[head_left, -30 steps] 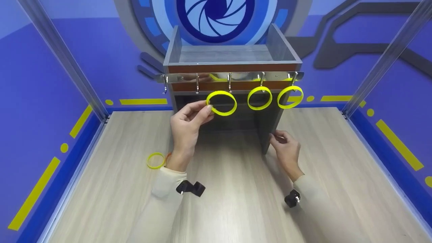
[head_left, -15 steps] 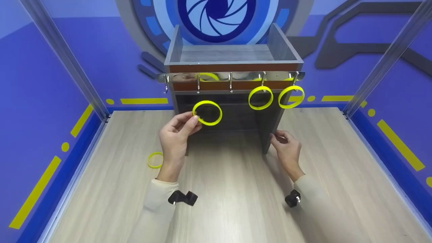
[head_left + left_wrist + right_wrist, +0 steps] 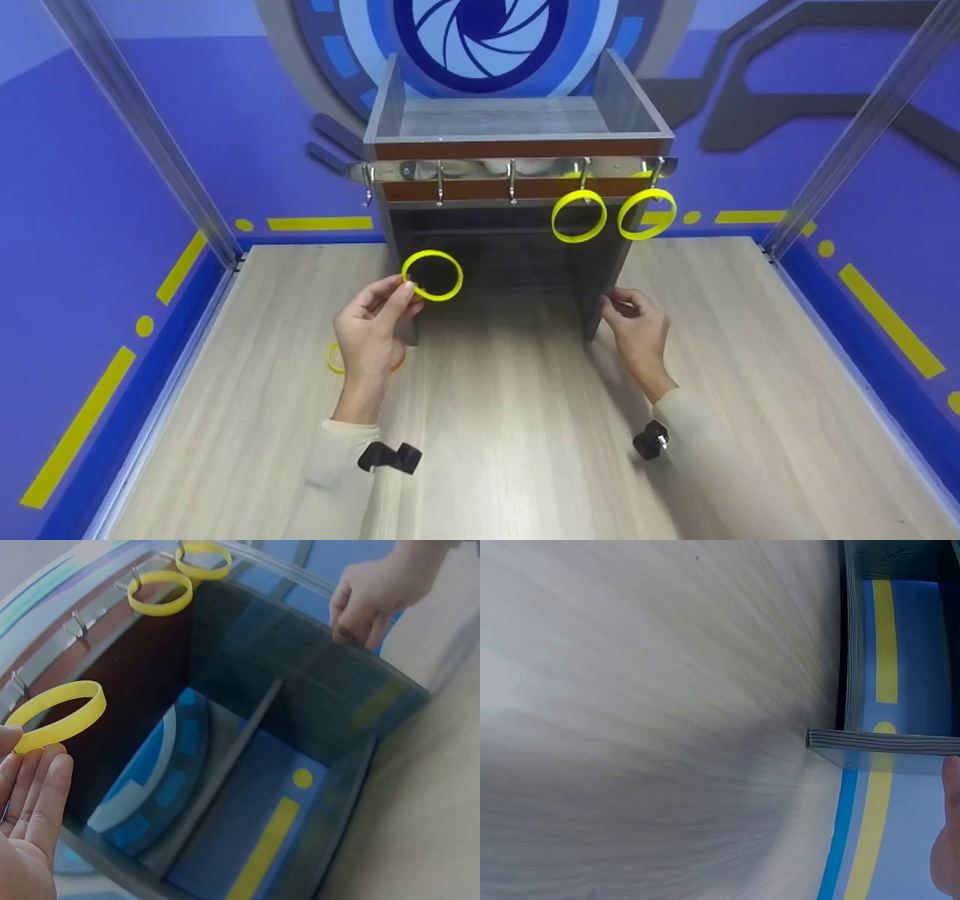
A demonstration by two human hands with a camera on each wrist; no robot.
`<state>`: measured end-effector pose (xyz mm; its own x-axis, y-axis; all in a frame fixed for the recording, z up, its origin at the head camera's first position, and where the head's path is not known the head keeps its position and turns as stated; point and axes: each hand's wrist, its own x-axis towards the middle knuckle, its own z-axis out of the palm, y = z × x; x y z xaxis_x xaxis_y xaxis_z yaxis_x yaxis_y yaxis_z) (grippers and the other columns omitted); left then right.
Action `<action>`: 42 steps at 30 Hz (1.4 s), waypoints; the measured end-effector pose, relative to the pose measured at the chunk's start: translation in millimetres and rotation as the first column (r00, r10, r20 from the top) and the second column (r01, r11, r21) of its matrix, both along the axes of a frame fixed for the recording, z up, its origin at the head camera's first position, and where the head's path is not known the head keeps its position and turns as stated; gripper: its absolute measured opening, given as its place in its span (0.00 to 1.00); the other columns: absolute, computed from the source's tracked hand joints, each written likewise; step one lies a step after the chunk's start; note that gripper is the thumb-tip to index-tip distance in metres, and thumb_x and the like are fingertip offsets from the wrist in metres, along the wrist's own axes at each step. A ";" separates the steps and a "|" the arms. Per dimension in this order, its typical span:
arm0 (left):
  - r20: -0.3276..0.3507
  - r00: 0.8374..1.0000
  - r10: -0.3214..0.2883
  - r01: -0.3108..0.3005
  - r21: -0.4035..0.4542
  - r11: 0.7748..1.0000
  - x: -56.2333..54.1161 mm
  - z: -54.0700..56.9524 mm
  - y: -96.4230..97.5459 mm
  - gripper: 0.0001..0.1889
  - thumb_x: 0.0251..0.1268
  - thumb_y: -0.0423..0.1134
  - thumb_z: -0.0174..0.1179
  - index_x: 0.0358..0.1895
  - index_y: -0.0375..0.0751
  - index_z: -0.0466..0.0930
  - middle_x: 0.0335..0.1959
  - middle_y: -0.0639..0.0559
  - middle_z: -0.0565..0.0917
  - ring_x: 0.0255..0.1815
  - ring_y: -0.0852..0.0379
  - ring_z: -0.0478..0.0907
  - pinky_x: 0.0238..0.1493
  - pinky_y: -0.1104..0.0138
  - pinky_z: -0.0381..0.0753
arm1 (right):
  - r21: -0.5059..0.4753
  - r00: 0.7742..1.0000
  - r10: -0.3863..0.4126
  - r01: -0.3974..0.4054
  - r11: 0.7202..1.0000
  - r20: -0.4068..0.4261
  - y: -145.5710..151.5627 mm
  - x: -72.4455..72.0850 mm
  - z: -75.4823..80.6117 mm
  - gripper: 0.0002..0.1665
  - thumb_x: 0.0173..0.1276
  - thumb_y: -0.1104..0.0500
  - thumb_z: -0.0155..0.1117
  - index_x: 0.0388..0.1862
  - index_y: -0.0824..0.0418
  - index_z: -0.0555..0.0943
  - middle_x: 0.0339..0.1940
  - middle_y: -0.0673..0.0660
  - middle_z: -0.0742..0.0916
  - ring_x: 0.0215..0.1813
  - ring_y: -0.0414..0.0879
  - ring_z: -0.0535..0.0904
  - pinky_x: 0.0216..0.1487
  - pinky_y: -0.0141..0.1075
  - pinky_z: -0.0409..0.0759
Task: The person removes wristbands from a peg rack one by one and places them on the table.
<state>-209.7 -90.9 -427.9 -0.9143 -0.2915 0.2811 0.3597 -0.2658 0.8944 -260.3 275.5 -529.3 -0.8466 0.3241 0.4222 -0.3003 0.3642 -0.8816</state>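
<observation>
My left hand [image 3: 366, 330] pinches a yellow silicone wristband [image 3: 460, 277] between thumb and fingers, below the hook rail [image 3: 480, 169] and in front of the shelf's dark opening. In the left wrist view this wristband [image 3: 71, 722] is tilted, close to the leftmost hooks in that view. Two more yellow wristbands [image 3: 579, 240] hang from the two rightmost hooks. My right hand [image 3: 639, 330] grips the front edge of the shelf's right side panel [image 3: 600, 300]; in the right wrist view only part of the hand [image 3: 949, 829] shows at that panel's edge.
A grey wooden shelf [image 3: 499, 116] with an open top stands at the back of the table [image 3: 510, 450]. Behind my left hand, a yellow band [image 3: 332, 358] and an orange band [image 3: 401, 356] lie on the table, partly hidden. Blue walls [image 3: 112, 187] surround it.
My left hand has moved down, left and back from the middle hook with the yellow wristband still pinched. The right hand has stayed on the side panel.
</observation>
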 end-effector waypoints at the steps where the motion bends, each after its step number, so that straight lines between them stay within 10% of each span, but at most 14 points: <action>1: 0.013 1.000 0.012 -0.012 -0.007 1.000 0.3 -2.7 -2.3 0.13 0.67 0.28 0.72 0.50 0.22 0.85 0.42 0.37 0.89 0.38 0.48 0.91 0.46 0.59 0.92 | -0.001 1.000 0.000 0.000 1.000 -0.001 -0.1 -0.1 0.2 0.07 0.69 0.68 0.74 0.45 0.68 0.89 0.44 0.59 0.92 0.43 0.39 0.89 0.44 0.25 0.88; 22: 0.169 0.977 0.133 -0.131 -0.019 0.991 3.7 -56.2 -52.8 0.11 0.72 0.30 0.70 0.49 0.24 0.85 0.38 0.42 0.89 0.37 0.52 0.90 0.48 0.58 0.92 | 0.018 1.000 -0.019 0.019 1.000 0.012 -18.0 17.0 32.8 0.08 0.68 0.73 0.72 0.45 0.76 0.87 0.44 0.69 0.91 0.42 0.41 0.89 0.41 0.19 0.84; 42: 0.299 0.924 0.239 -0.261 0.035 0.965 8.8 -93.2 -106.5 0.18 0.74 0.31 0.68 0.58 0.19 0.80 0.38 0.48 0.90 0.37 0.59 0.90 0.49 0.66 0.90 | 0.004 1.000 -0.014 0.014 1.000 0.015 -1.6 -0.4 1.2 0.07 0.69 0.67 0.75 0.44 0.67 0.89 0.43 0.60 0.92 0.42 0.41 0.90 0.43 0.24 0.87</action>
